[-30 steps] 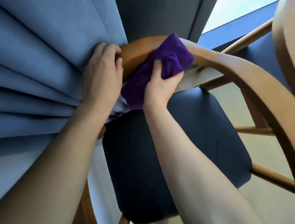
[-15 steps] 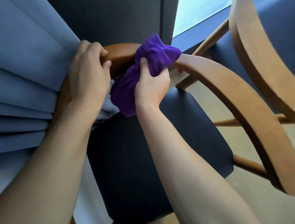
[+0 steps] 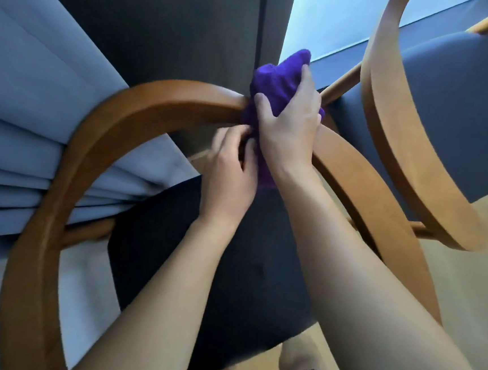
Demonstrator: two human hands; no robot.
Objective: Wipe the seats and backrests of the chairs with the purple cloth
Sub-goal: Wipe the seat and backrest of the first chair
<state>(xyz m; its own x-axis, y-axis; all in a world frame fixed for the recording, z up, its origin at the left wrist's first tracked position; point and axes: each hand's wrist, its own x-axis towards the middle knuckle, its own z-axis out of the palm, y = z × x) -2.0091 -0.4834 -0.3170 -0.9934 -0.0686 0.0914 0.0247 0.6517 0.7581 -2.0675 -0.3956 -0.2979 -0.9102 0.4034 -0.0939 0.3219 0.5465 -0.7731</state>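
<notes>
**Wiping the top rail of the backrest**

The right hand [image 3: 289,124] has its grip clamped round the bunched purple cloth [image 3: 277,81], which it presses onto the curved backrest [image 3: 161,101] directly beneath. The forearm reaches out over the seat [image 3: 229,272]. The left hand [image 3: 229,174] sits just below that grip, fingers curled at the cloth's hanging tail. Blur hides whether they pinch it. Best to gather the tail, keep the cloth wrapped over the rail, and slide it along the curve.

right hand [image 3: 289,124]: has slid the purple cloth [image 3: 278,78] rightward along the backrest rail [image 3: 155,100], away from the curtain [image 3: 25,77]
left hand [image 3: 228,177]: off the rail's curtain end, now below the rail, pinching the cloth's hanging part
</notes>
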